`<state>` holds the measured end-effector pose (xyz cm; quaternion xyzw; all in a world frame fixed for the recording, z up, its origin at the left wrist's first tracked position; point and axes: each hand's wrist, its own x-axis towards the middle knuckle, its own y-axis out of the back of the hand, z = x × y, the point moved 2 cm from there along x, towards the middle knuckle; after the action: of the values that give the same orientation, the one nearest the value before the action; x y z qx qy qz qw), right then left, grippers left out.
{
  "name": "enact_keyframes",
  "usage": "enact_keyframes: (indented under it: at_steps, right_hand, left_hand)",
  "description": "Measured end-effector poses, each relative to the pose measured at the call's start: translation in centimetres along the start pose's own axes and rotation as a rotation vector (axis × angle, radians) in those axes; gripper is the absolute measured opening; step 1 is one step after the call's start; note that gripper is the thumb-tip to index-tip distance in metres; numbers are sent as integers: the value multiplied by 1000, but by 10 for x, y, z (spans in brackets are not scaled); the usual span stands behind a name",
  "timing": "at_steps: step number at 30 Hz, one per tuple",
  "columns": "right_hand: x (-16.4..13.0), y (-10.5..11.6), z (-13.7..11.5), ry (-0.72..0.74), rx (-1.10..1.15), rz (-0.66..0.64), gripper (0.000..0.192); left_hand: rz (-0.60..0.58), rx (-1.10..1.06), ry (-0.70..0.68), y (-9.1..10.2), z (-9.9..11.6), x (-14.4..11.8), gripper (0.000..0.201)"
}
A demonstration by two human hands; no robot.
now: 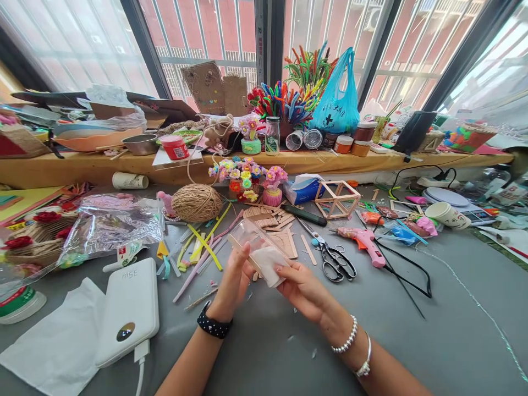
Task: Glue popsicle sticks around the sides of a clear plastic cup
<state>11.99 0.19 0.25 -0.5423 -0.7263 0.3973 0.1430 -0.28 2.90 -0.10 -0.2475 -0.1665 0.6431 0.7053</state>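
A clear plastic container (259, 250) holding white material in its lower end is held above the tabletop (412, 341), between both hands. Its long axis runs from upper left to lower right, the upper end pointing toward the ball of twine (197, 202) and the lower end toward the right hand (303, 289). The left hand (235, 278) is closed on the container's left side, fingers curled up along its wall. The right hand is pinched on the lower right end, where the white material lies. Both hands are in contact with the container; neither is clearly nearer.

Taken from the container as landmark: a pair of scissors (330, 254) lies just to the right, blades pointing up and left. A pink glue gun (363, 242) lies further right, its black cord trailing over the tabletop. Flat wooden sticks (280, 228) are stacked directly behind. Coloured strips (204, 245) lie to the left, and a white power bank (130, 311) lies well to the left and nearer the person, resting partly on white paper (58, 341).

The tabletop is grey and crowded with craft supplies. A wooden ledge (82, 165) behind it carries jars, pipe cleaners and a blue bag (340, 99), below large barred windows.
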Motion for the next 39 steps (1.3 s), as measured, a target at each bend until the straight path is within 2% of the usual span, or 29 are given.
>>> enact_keyframes:
  at_steps: [7, 11, 15, 25, 28, 32, 35, 37, 39]
  right_hand:
    - [-1, 2, -2, 2, -16, 28, 23]
    - [-3, 3, -8, -20, -40, 87, 23]
    - [-4, 6, -13, -15, -63, 94, 21]
    - [-6, 2, -17, 102, -30, 29, 29]
    - [-5, 4, -14, 117, -114, 14, 31]
    - [-2, 8, -9, 140, -359, 8, 28]
    - [-2, 8, -8, 265, -672, 5, 19]
    - [-4, 7, -9, 485, -922, 40, 19]
    - [-9, 6, -8, 790, -1150, 84, 31]
  left_hand:
    - [107, 51, -91, 0, 0, -1, 50]
    - [121, 59, -102, 3, 1, 1, 55]
    - [140, 38, -101, 6, 5, 3, 53]
    - [51, -10, -55, 4, 2, 4, 39]
    - [37, -7, -43, 3, 1, 3, 38]
    - [39, -6, -39, 4, 2, 2, 39]
    - [72, -17, -41, 6, 4, 4, 41]
    - [75, -36, -44, 6, 5, 5, 42]
    - [52, -54, -44, 6, 5, 5, 43]
